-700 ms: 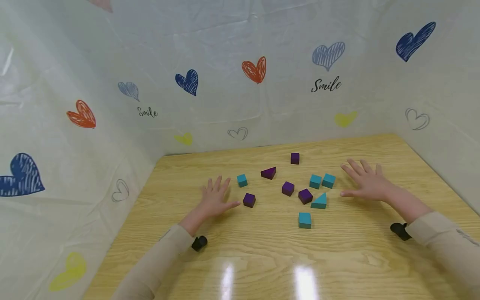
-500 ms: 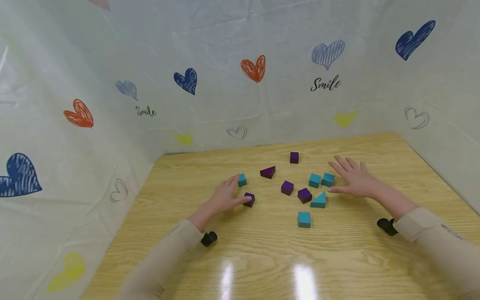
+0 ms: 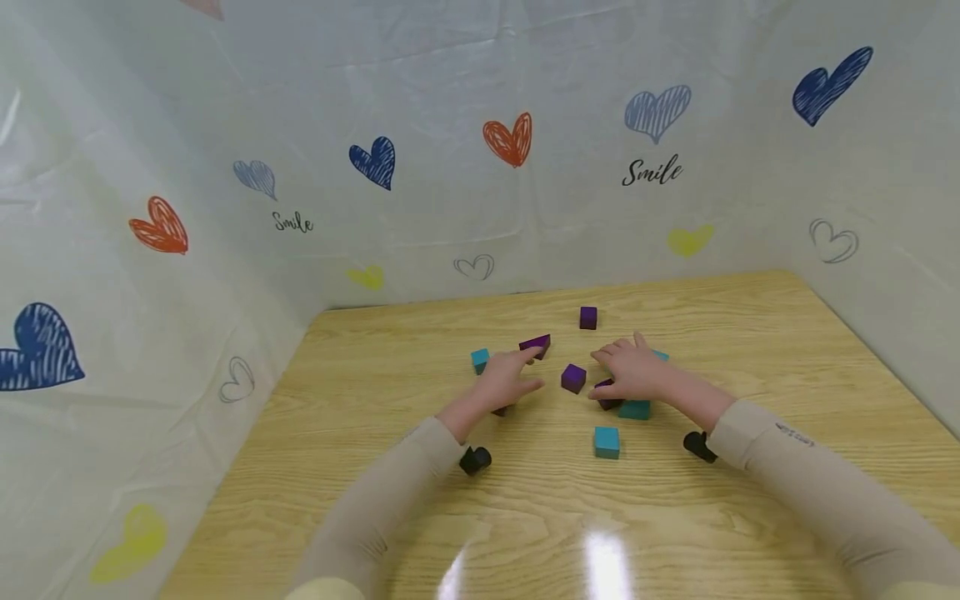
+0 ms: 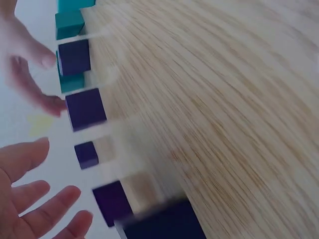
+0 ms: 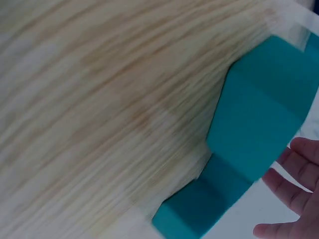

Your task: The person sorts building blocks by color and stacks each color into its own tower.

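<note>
My left hand [image 3: 501, 383] reaches over the table with fingers extended, thumb apart, holding nothing. Its fingertips overlap a purple triangular block [image 3: 535, 343]; a purple cube [image 3: 500, 411] is mostly hidden beneath it. My right hand [image 3: 633, 369] hovers palm down over a purple cube [image 3: 606, 400] and a blue triangular block [image 3: 635, 409], hiding parts of both. Between the hands stands another purple cube [image 3: 573, 378]. In the right wrist view, the fingers [image 5: 291, 186] are spread beyond the blue blocks [image 5: 259, 109]. Whether the right fingertips touch a block, I cannot tell.
One purple cube [image 3: 588, 317] stands farther back. Blue cubes lie at the left [image 3: 480, 360], in front [image 3: 607, 442] and half hidden behind the right hand [image 3: 660, 355]. A white sheet printed with hearts [image 3: 420, 225] borders the wooden table [image 3: 540, 508].
Both hands have moved inward toward each other, the left one rightward past the left blue cube, the right one leftward over the blocks. The visible blocks stay about where they were.
</note>
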Demonstrator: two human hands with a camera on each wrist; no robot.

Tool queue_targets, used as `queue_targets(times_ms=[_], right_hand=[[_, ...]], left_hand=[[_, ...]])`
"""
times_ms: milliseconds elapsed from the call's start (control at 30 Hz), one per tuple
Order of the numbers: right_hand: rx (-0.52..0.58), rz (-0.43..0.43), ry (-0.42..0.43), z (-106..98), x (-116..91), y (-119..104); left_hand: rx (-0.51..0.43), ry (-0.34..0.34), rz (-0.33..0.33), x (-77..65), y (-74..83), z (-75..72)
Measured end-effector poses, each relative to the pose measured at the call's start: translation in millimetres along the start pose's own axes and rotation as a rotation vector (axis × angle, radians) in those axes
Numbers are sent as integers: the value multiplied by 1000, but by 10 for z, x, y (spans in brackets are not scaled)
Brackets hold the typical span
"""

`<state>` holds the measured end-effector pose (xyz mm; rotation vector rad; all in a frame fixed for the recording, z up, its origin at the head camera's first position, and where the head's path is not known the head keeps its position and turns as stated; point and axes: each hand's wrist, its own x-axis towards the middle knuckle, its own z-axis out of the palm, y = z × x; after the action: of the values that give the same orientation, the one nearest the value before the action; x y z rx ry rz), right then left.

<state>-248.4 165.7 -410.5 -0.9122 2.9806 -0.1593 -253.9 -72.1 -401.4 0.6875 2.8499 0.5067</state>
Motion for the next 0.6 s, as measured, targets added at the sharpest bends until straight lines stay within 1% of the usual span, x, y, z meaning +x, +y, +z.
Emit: queue_targets(times_ms=[67, 167, 267, 433, 600], right_hand=[[-17, -38, -1, 5, 67, -68], [-27, -100, 27, -7, 146, -138], [-13, -124, 51, 6, 203, -170], [29, -111, 40, 32, 266, -195], [82, -80, 6, 19, 316, -200]], left_hand=[[-4, -23, -24, 60, 77, 36], [-18, -58, -66, 129, 177, 99], [-11, -65, -77, 163, 249, 154], [-5, -46, -76, 177, 332, 180], [-11, -26, -80, 183, 350, 178]])
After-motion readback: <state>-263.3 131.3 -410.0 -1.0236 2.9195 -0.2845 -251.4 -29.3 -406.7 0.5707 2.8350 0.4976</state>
